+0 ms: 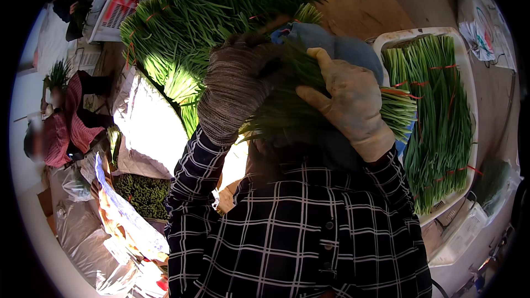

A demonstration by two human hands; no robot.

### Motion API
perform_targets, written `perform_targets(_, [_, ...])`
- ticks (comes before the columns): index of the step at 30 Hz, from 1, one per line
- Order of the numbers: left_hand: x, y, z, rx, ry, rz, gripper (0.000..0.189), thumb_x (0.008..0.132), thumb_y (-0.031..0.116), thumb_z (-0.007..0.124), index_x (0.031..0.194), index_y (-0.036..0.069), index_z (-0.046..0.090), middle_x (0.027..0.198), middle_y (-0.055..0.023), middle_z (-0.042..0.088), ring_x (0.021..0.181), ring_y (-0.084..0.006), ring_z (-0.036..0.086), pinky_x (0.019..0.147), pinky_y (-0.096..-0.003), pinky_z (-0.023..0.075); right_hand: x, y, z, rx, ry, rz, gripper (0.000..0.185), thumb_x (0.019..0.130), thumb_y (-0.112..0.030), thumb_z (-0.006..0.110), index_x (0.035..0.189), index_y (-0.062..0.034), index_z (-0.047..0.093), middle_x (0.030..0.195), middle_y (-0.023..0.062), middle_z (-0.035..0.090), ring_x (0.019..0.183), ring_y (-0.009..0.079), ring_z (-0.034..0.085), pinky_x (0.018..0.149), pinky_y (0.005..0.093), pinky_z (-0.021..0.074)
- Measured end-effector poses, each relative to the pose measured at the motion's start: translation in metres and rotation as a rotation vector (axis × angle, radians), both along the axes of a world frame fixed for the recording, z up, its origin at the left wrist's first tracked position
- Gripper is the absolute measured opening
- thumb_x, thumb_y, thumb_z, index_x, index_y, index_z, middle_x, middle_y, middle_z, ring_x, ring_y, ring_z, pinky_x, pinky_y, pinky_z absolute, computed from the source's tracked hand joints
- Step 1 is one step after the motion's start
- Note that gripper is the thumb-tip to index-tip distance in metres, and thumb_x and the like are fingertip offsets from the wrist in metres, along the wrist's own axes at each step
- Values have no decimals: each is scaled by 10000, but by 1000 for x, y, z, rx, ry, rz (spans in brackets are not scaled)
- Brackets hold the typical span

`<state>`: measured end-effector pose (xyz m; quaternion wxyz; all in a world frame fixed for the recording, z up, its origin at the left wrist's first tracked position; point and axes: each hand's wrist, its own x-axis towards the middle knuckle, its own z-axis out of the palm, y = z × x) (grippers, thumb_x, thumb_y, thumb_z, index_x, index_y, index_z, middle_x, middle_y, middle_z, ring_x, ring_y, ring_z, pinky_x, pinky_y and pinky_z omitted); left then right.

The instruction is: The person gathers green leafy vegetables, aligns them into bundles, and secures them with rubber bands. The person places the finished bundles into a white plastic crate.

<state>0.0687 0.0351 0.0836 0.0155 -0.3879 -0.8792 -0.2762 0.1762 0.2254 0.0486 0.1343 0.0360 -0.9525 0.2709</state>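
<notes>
A bunch of garlic chives (pixel 398 109) lies across my lap, its pale cut ends to the right and a red tie near them. My right hand (pixel 352 103), in a tan rubber glove, grips the bunch with thumb and forefinger around the leaves. The leafy part (pixel 290 109) is dark and blurred. My left hand (pixel 238 87), in a brown knitted glove, is at the left of these leaves; its fingertips are in shadow, and what they hold cannot be made out. Blue cloth (pixel 331 45) covers something under and beyond the right hand.
A large heap of chive bunches (pixel 223 12) with red ties lies ahead. At right stands a white plastic crate (pixel 466 62) of tied chives. Another white crate (pixel 124 4) stands far left. A person in a red checked garment (pixel 74 120) sits at left, near a sunlit sack (pixel 145 124).
</notes>
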Motion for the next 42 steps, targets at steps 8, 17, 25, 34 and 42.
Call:
perform_targets(8, [-5, -9, -10, -54, -4, -51, 179, 808, 113, 757, 972, 46, 733, 997, -164, 687, 983, -323, 661, 871, -423, 534, 0, -3, 7, 72, -20, -18, 613, 819, -358, 784, 1313, -61, 577, 925, 103, 709, 843, 260, 692, 776, 379, 530])
perform_targets(17, [-30, -58, -17, 1018, -314, 534, 254, 1009, 157, 605, 1178, -22, 668, 1203, -102, 683, 1115, -182, 627, 1016, -343, 469, -13, 7, 0, 69, -178, -54, 543, 896, -431, 699, 1289, -66, 616, 1007, 141, 730, 917, 286, 703, 783, 387, 552])
perform_targets(25, [63, -51, 11, 418, 97, -234, 417, 873, 262, 744, 1203, 31, 636, 1091, -167, 688, 1092, -329, 646, 933, -427, 515, -50, 34, -27, 228, -235, -5, 654, 961, -608, 538, 1311, -64, 631, 1189, 154, 709, 1055, 300, 690, 869, 395, 556])
perform_targets(34, [36, -4, -28, -8, 230, -211, 574, 701, 271, 781, 1234, 120, 629, 1334, -111, 593, 1205, -357, 582, 991, -490, 464, -33, 28, 0, -202, -36, -170, 558, 956, -452, 646, 1363, -74, 599, 1152, 120, 711, 1060, 275, 674, 944, 390, 510])
perform_targets(42, [52, -56, -20, 577, -158, 147, 417, 798, -34, 770, 1187, 88, 685, 1208, -147, 651, 1101, -265, 654, 924, -368, 537, -13, -6, 14, 127, -24, 39, 646, 873, -364, 746, 1399, -62, 524, 1220, 115, 677, 1016, 293, 670, 915, 383, 512])
